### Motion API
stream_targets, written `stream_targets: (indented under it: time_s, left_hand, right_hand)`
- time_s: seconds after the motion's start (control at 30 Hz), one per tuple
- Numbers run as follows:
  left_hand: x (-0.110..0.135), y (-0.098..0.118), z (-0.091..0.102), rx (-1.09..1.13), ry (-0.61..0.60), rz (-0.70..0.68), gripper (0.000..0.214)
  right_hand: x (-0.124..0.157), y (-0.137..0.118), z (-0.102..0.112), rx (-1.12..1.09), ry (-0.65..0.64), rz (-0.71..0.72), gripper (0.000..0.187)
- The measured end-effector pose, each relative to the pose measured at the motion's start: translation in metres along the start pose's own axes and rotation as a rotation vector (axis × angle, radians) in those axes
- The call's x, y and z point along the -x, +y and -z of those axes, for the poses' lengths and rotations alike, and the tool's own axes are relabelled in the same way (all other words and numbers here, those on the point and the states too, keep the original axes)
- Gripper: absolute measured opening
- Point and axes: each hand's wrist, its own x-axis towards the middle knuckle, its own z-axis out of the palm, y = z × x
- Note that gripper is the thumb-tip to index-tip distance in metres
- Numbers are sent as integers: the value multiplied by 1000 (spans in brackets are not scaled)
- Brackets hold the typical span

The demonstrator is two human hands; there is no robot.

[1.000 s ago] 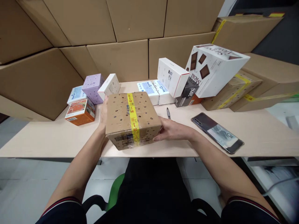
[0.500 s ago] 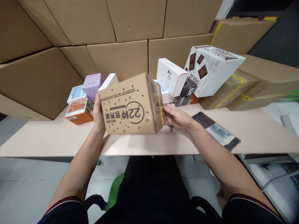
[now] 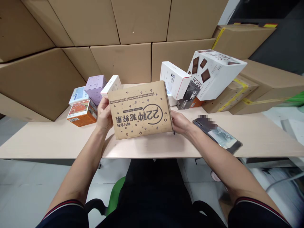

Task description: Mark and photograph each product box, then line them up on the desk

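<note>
Between my two hands is a brown cardboard box (image 3: pixel 142 110) printed with dark characters and a large "22", its printed side turned up toward me and the text upside down. My left hand (image 3: pixel 104 114) grips its left end, thumb near the edge. At the right end my right hand (image 3: pixel 180 123) holds it, with the fingertips partly hidden behind the box. The box is held tilted over the pale table (image 3: pixel 142 148). Under my right hand a small dark item shows, too small to make out.
Orange (image 3: pixel 83 114), purple (image 3: pixel 95 88) and white boxes (image 3: pixel 112 85) stand at left. Right of centre are a white carton (image 3: pixel 175 80), a black "20%" box (image 3: pixel 188 97) and a large white "Meal" box (image 3: pixel 216 74). A phone (image 3: pixel 217 134) lies at right. Large cartons (image 3: pixel 121 63) wall the back.
The cardboard box has shifted slightly right and turned, so its taped right end no longer shows and its printed face is more toward me. Both hands still hold it.
</note>
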Motion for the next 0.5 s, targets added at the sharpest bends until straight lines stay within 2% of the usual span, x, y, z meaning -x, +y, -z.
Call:
stream_targets:
  time_s: [0.1,0.3,0.5]
  left_hand:
    - [1,2,-2,-101,-4,-50,41]
    - [1,3,0,-149,-40,-6,34]
    - [-3,1,2,-136,16,33,38]
  right_hand:
    - [-2,3,1,-6,6,-21,26]
    - [1,0,-3,-3,-16,2,27]
    - [6,-6,-3,121,-60,90,72]
